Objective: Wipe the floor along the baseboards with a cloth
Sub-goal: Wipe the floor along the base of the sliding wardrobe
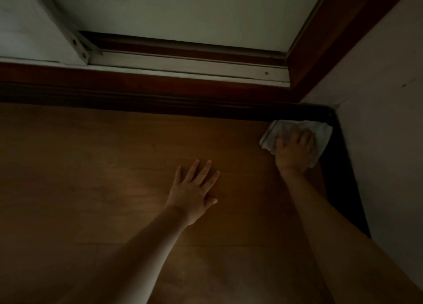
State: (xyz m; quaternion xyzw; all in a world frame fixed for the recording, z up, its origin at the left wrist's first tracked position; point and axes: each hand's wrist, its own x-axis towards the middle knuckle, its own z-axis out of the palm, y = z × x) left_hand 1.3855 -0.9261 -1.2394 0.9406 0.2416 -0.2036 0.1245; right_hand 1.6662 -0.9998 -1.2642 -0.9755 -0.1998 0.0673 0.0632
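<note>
Floor: one wooden floor (91, 177), brown boards, dimly lit
Walls: two; a pale wall (384, 97) on the right, and ahead one with a sliding door (183, 13) in a light metal track (187, 63)
Baseboards: two dark strips meeting in the far right corner; one (137, 97) runs along the far edge, the other (343, 177) down the right side
Hands: two, both bare
Left hand (194, 189): relaxed, flat on the boards, fingers spread, holding nothing
Right hand (294, 149): presses down on the cloth, fingers curled over it
Cloth (320, 139): one, white, crumpled, on the floor in the corner, touching both baseboards
</note>
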